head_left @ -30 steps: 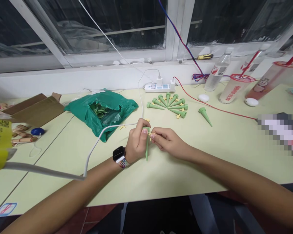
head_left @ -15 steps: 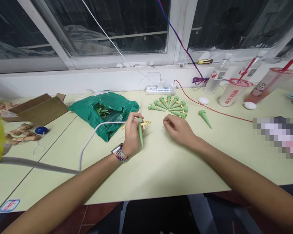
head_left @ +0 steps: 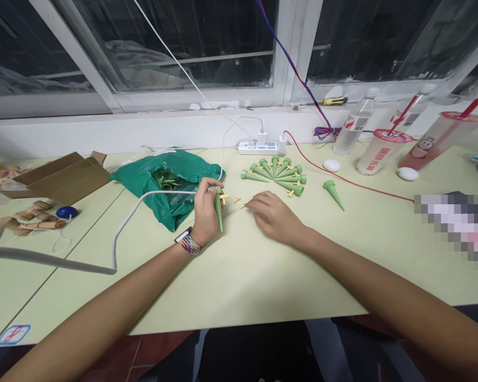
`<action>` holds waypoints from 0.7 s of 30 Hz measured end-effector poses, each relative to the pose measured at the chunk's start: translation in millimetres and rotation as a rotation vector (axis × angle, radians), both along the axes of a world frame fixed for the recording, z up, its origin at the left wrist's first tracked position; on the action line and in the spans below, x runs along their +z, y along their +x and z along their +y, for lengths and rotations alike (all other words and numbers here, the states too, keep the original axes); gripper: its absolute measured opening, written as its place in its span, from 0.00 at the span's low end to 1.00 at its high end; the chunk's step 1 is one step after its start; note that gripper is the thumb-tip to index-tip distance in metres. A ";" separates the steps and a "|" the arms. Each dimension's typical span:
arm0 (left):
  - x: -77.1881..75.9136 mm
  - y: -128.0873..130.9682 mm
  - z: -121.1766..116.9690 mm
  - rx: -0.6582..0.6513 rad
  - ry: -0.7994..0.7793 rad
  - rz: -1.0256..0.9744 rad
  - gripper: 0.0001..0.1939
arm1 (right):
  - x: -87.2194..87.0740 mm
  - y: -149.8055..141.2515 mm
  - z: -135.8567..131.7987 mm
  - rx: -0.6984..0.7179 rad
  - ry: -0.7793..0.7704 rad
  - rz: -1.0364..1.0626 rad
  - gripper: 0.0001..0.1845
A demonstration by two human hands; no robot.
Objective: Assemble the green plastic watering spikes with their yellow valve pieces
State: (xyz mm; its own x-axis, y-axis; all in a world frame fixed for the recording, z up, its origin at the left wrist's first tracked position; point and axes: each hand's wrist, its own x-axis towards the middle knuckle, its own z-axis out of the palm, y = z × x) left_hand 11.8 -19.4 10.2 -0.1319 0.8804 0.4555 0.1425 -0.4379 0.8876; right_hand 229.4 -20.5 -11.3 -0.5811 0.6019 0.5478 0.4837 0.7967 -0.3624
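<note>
My left hand (head_left: 205, 211) is closed around a green plastic cone spike (head_left: 219, 208), point down toward me, with a small yellow piece at its top. My right hand (head_left: 271, 213) rests palm down on the table with fingers loosely curled, its fingertips beside tiny yellow pieces (head_left: 237, 200) on the pale green table (head_left: 263, 276). A fan of several green spikes (head_left: 276, 171) lies beyond my hands. One more green spike (head_left: 334, 193) lies alone to the right.
A torn green bag (head_left: 167, 183) holding green parts sits at left, beside a cardboard box (head_left: 59, 178). A power strip (head_left: 263, 147), a red wire (head_left: 362, 181), a water bottle (head_left: 352, 127) and two drink cups (head_left: 376, 151) line the back. A white cable (head_left: 115, 244) crosses near my left wrist.
My hands came apart. The left hand kept the green spike and moved left and away. The right hand let go and dropped to the table near the yellow pieces.
</note>
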 end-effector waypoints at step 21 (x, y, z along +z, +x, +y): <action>0.2 1.5 -10.6 -0.151 0.002 0.299 0.10 | 9.1 -2.8 -16.9 0.090 -0.028 0.328 0.06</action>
State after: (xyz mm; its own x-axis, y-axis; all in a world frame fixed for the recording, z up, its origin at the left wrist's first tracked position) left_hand 13.3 -30.0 10.4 0.1397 0.8787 0.4565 0.3304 -0.4760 0.8150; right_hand 226.6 -37.4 -2.2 -0.4283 0.5735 0.6983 0.2655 0.8186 -0.5094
